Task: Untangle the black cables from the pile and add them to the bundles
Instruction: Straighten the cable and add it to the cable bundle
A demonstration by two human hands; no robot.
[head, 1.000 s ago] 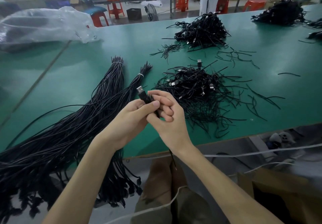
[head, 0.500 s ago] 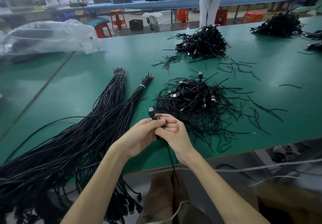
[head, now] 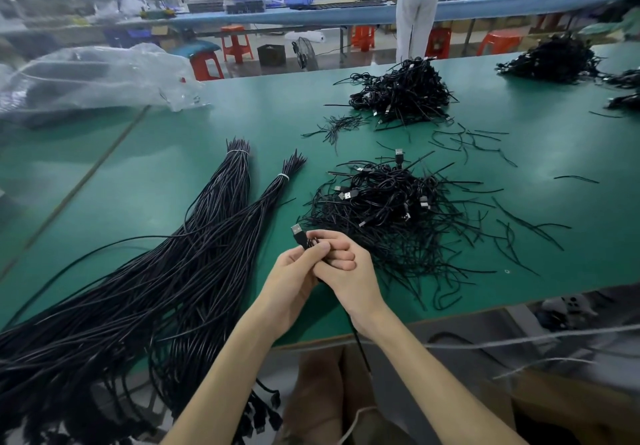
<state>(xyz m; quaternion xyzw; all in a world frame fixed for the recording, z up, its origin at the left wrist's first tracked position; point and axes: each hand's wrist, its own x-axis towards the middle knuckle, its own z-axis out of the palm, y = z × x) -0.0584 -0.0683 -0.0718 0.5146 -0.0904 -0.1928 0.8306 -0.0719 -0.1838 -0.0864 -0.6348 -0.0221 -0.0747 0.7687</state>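
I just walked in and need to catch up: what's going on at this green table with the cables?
A person is sorting cables by hand. The left hand and right hand together grip one cable just below its USB plug; its cord hangs past the table edge. The tangled pile sits just beyond the hands on the green table, two tied bundles to the left. The held cable has not joined a bundle yet.

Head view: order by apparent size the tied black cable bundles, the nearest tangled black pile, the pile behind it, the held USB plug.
1. tied black cable bundles
2. nearest tangled black pile
3. pile behind it (farther, so true size unsure)
4. held USB plug
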